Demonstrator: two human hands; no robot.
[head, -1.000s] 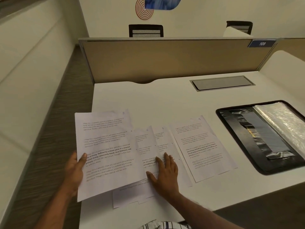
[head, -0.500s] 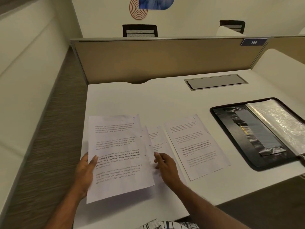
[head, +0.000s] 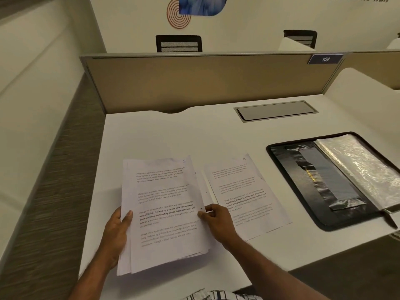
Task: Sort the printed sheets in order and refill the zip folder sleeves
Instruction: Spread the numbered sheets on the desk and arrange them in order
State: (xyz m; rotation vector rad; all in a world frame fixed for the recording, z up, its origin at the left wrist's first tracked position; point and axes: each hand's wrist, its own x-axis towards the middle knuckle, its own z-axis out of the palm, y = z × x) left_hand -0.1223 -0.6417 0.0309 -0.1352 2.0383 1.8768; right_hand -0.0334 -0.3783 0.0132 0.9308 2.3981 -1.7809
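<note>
A stack of printed sheets (head: 164,211) with the page marked 8 on top lies at the desk's front left. My left hand (head: 115,232) grips its left edge, thumb over the top page. My right hand (head: 216,221) pinches the stack's right edge. A single sheet marked 9 (head: 246,191) lies flat on the desk just to the right. The black zip folder (head: 324,187) is open at the right, and its clear plastic sleeves (head: 363,167) are folded over its right half.
The white desk (head: 173,135) ends at a beige partition (head: 205,81) behind, with a grey cable hatch (head: 275,110) at the back right. The desk's left edge drops to carpet. Two chair backs stand beyond the partition.
The spread-out sheets have been gathered under page 8 into one stack. My right hand moved from lying flat on the middle sheets to pinching the stack's right edge.
</note>
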